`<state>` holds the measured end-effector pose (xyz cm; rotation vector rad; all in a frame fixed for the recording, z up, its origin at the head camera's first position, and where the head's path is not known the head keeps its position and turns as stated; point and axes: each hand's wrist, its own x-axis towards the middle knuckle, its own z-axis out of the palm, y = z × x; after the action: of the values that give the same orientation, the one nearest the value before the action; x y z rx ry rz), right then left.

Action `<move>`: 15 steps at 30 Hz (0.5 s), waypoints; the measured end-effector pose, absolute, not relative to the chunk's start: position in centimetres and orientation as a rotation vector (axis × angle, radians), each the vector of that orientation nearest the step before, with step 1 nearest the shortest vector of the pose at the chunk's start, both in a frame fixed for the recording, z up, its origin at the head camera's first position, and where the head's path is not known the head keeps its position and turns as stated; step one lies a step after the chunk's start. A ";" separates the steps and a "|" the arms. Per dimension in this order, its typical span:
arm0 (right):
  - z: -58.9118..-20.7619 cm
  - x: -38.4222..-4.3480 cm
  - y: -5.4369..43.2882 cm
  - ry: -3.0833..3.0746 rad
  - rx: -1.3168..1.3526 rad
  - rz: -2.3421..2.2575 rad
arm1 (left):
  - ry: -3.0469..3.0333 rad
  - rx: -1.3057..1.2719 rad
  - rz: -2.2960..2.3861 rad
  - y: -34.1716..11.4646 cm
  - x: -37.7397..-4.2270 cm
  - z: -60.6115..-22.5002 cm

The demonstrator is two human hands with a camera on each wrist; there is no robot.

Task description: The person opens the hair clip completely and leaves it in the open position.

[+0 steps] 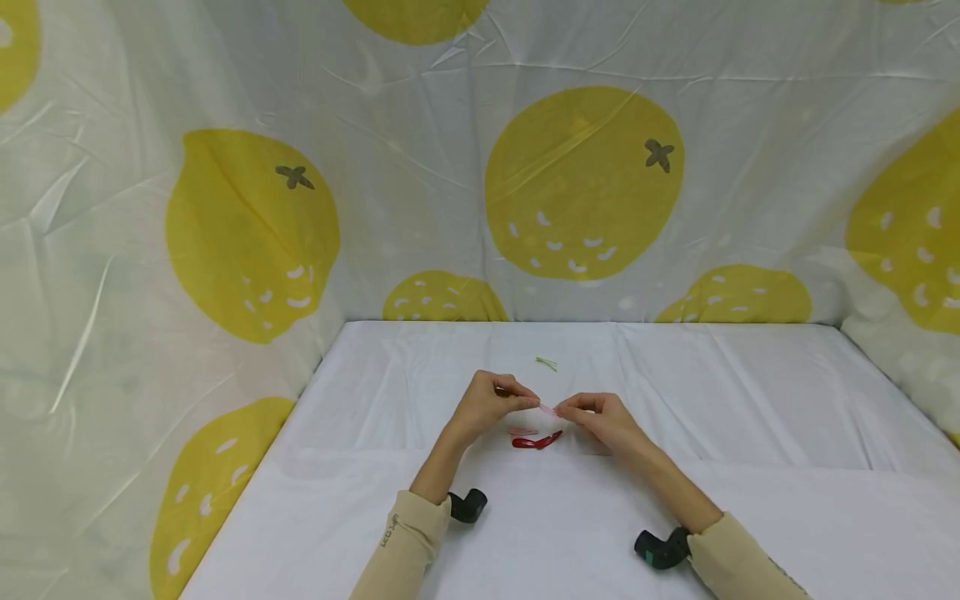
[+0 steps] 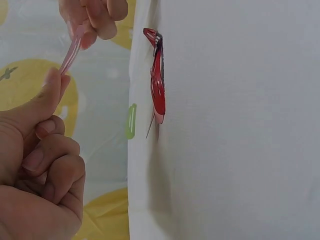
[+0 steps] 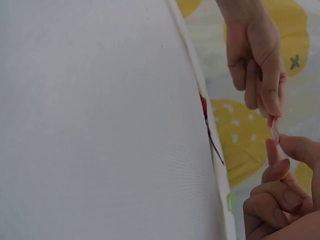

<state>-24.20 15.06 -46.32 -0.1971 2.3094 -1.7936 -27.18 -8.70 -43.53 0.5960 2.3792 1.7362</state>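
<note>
A pink snap hair clip (image 2: 71, 54) is stretched between both hands, above the table. My left hand (image 1: 480, 408) pinches one end between thumb and forefinger, the other fingers curled in. The opposite end is pinched by my right hand (image 1: 606, 421), its thumb and forefinger meeting on the clip (image 3: 275, 131). Below the hands a red snap hair clip (image 1: 536, 442) lies on the white cloth, its parts bent apart at an angle. Just behind it lies another pink hair clip (image 1: 522, 432). Farther back sits a green hair clip (image 1: 547, 363).
A white cloth (image 1: 360, 500) covers the table. Behind and at the sides hangs a pale curtain (image 1: 412, 167) printed with yellow lemons. Black devices (image 1: 468, 506) are worn at both wrists, below beige sleeves (image 1: 405, 542).
</note>
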 end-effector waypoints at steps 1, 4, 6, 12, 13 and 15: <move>-46.4 -24.2 15.1 2.332 -0.230 -1.799 | 2.378 0.590 1.740 -8.7 -27.1 -43.5; -46.4 -24.1 15.0 2.405 -0.366 -1.829 | 2.375 0.576 1.758 -8.7 -27.1 -43.4; -46.5 -24.0 15.0 2.456 -0.455 -1.864 | 2.365 0.568 1.779 -8.8 -27.2 -43.4; -46.3 -24.1 14.9 2.567 -0.581 -1.948 | 2.334 0.590 1.828 -8.7 -27.3 -43.7; -46.2 -24.1 14.9 2.571 -0.570 -1.951 | 2.330 0.594 1.833 -8.6 -27.4 -43.7; -46.2 -24.1 14.9 2.568 -0.545 -1.944 | 2.327 0.598 1.841 -8.6 -27.4 -43.8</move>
<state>-24.11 14.86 -46.19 -0.5447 2.5683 -1.9437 -27.40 -8.57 -43.76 0.5980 2.3275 1.8408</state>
